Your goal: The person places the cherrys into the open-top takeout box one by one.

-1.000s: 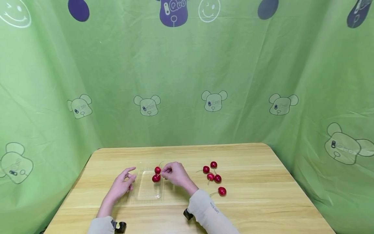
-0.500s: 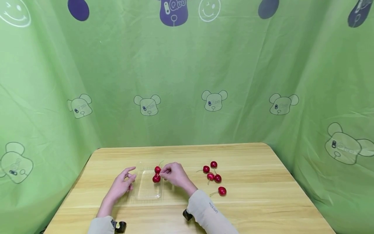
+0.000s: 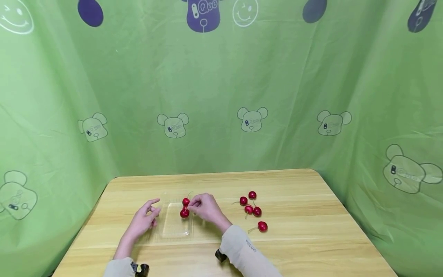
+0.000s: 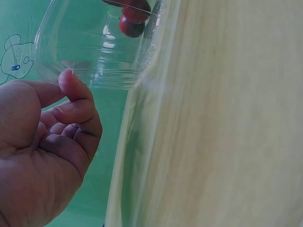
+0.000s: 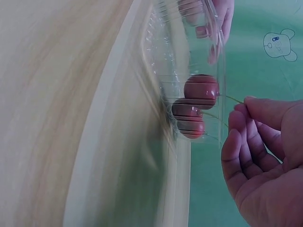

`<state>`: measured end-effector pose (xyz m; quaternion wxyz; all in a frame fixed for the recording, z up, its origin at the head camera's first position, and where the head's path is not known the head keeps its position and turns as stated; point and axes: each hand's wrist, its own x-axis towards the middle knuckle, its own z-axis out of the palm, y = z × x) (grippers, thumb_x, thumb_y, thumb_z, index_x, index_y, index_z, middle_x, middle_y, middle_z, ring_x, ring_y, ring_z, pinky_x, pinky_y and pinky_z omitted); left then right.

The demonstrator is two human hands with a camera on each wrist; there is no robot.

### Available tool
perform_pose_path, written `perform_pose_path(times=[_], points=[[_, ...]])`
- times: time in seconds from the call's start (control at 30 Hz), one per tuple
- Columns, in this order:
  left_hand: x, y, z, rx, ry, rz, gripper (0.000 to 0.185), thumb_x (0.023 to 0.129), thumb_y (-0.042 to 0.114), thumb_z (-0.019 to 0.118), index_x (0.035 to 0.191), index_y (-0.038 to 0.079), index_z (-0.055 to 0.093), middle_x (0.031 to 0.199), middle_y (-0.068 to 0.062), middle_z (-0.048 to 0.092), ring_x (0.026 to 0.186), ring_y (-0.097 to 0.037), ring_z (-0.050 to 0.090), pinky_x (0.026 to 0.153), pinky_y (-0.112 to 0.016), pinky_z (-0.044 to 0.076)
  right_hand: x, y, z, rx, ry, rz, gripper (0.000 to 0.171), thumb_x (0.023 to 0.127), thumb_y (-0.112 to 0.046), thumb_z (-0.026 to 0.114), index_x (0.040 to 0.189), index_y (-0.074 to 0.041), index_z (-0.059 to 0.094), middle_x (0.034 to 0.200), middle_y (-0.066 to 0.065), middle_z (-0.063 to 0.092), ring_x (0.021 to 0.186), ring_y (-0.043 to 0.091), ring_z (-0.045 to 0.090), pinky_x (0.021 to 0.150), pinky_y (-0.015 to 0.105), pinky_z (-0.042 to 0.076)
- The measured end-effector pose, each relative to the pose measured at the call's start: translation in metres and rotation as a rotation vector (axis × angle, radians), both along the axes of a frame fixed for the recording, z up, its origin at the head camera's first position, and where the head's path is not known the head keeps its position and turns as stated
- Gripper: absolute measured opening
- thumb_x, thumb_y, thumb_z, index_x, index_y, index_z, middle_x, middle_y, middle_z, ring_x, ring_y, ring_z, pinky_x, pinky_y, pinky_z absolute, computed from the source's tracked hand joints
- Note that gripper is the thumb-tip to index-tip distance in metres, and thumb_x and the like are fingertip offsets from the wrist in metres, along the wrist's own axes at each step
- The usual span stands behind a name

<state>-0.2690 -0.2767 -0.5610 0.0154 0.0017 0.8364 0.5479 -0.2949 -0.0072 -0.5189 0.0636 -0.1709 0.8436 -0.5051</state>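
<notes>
Two cherries [image 3: 185, 207] sit in the far right corner of a clear tray [image 3: 173, 227] near the table's [image 3: 311, 238] front middle. The right hand [image 3: 204, 207] is just beside them, its fingertips [image 5: 239, 109] curled together and pinching a thin stem [image 5: 232, 99] of one cherry. The left hand [image 3: 143, 219] rests at the tray's left side with fingers loosely bent and slightly apart, one fingertip [image 4: 66, 78] touching the tray wall. Five more cherries [image 3: 252, 209] lie loose on the table, well to the right of the tray.
</notes>
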Motion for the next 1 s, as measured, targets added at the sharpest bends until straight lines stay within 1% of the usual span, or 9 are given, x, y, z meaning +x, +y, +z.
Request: perform_pose_path(times=[0.1, 0.17, 0.2, 0.27, 0.33, 0.43, 0.6, 0.9, 1.0], points=[[0.001, 0.0, 0.0, 0.002, -0.004, -0.001, 0.051, 0.108, 0.014, 0.056, 0.155, 0.004, 0.041, 0.106, -0.02, 0.062, 0.064, -0.017, 0.06, 0.053, -0.024, 0.049, 0.001, -0.002, -0.001, 0.008, 0.011, -0.011, 0.004, 0.089, -0.008, 0.08, 0.089, -0.005, 0.077, 0.087, 0.015, 0.074, 0.072, 0.026, 0.07, 0.057, 0.02, 0.052], [0.002, 0.0, 0.0, 0.008, -0.006, -0.002, 0.051, 0.108, 0.015, 0.056, 0.155, 0.005, 0.042, 0.106, -0.019, 0.062, 0.064, -0.017, 0.06, 0.053, -0.024, 0.049, 0.001, -0.004, -0.001, 0.012, 0.02, -0.021, 0.004, 0.089, -0.008, 0.08, 0.088, -0.006, 0.077, 0.084, 0.013, 0.074, 0.067, 0.017, 0.065, 0.057, 0.02, 0.052], [0.002, 0.0, 0.001, 0.015, -0.008, -0.001, 0.05, 0.108, 0.016, 0.056, 0.155, 0.007, 0.042, 0.107, -0.019, 0.062, 0.064, -0.017, 0.06, 0.053, -0.024, 0.049, 0.001, -0.005, -0.001, 0.013, 0.025, -0.028, 0.004, 0.089, -0.008, 0.081, 0.087, -0.007, 0.077, 0.082, 0.011, 0.073, 0.065, 0.014, 0.063, 0.056, 0.02, 0.052], [0.003, 0.001, 0.002, 0.019, -0.002, -0.01, 0.051, 0.108, 0.016, 0.057, 0.155, 0.006, 0.042, 0.106, -0.018, 0.062, 0.064, -0.016, 0.06, 0.053, -0.024, 0.049, 0.001, -0.006, -0.002, 0.016, 0.033, -0.042, 0.005, 0.088, -0.008, 0.081, 0.086, -0.008, 0.077, 0.078, 0.006, 0.072, 0.062, 0.009, 0.059, 0.055, 0.02, 0.051], [0.003, 0.001, 0.004, 0.029, -0.003, -0.013, 0.051, 0.107, 0.016, 0.057, 0.155, 0.006, 0.043, 0.106, -0.018, 0.062, 0.064, -0.016, 0.06, 0.053, -0.024, 0.049, 0.001, -0.007, -0.002, 0.018, 0.036, -0.055, 0.005, 0.088, -0.007, 0.081, 0.085, -0.009, 0.077, 0.075, 0.001, 0.07, 0.062, 0.007, 0.058, 0.054, 0.02, 0.051], [0.003, 0.001, 0.004, 0.031, -0.002, -0.016, 0.051, 0.107, 0.016, 0.057, 0.155, 0.006, 0.043, 0.106, -0.018, 0.061, 0.063, -0.016, 0.06, 0.053, -0.024, 0.05, 0.001, -0.008, -0.002, 0.024, 0.034, -0.067, 0.005, 0.088, -0.007, 0.082, 0.085, -0.009, 0.077, 0.073, -0.002, 0.068, 0.062, 0.008, 0.058, 0.055, 0.02, 0.051], [0.002, 0.001, 0.005, 0.032, -0.006, -0.009, 0.05, 0.108, 0.016, 0.057, 0.155, 0.007, 0.043, 0.106, -0.018, 0.062, 0.063, -0.015, 0.06, 0.054, -0.023, 0.05, 0.0, -0.01, -0.004, 0.043, 0.043, -0.078, 0.006, 0.087, -0.008, 0.082, 0.084, -0.009, 0.077, 0.074, -0.003, 0.068, 0.063, 0.007, 0.059, 0.057, 0.019, 0.052], [0.004, 0.0, 0.004, 0.034, 0.001, -0.017, 0.052, 0.107, 0.017, 0.058, 0.155, 0.006, 0.042, 0.106, -0.017, 0.061, 0.064, -0.017, 0.06, 0.053, -0.025, 0.05, -0.001, -0.011, -0.007, 0.073, 0.094, -0.086, 0.007, 0.086, -0.008, 0.083, 0.084, -0.009, 0.077, 0.073, -0.005, 0.067, 0.064, 0.007, 0.059, 0.06, 0.019, 0.053], [0.003, 0.0, 0.004, 0.044, -0.004, -0.014, 0.051, 0.107, 0.017, 0.058, 0.155, 0.007, 0.043, 0.106, -0.018, 0.061, 0.064, -0.016, 0.06, 0.053, -0.024, 0.05, -0.001, -0.012, -0.007, 0.083, 0.117, -0.088, 0.007, 0.086, -0.009, 0.083, 0.083, -0.01, 0.077, 0.072, -0.005, 0.067, 0.064, 0.006, 0.059, 0.06, 0.018, 0.053]])
